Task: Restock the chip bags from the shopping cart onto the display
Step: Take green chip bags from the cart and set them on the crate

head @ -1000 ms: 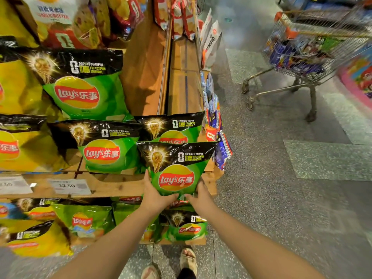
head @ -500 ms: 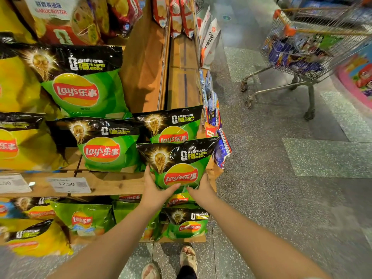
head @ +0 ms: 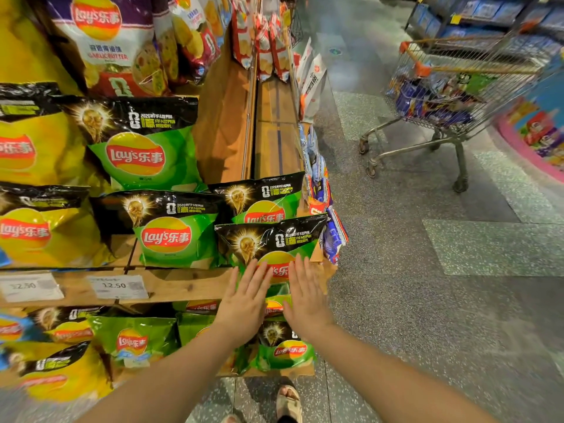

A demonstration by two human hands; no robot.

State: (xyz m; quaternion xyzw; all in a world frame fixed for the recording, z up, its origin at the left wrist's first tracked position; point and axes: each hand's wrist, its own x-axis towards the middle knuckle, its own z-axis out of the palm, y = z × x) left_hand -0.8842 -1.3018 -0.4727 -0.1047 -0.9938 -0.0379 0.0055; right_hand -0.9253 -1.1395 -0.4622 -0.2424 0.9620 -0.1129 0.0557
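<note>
Flat-fingered, left hand (head: 244, 303) and right hand (head: 305, 300) pressing glossy green-and-black chip bag (head: 271, 242) onto wooden display shelf (head: 183, 285), wire shopping cart (head: 457, 96) far from emptied.

Two bare forearms come up from the bottom edge of the frame, no sleeves showing anywhere along them, no watch, no bracelet. The left hand (head: 244, 303) and right hand (head: 305, 297) sit centre frame, ringless as far as the view shows. Down at bottom centre, a light tan open-toed sandal (head: 288, 403) with broad straps, dark trouser hem just below it.
</note>
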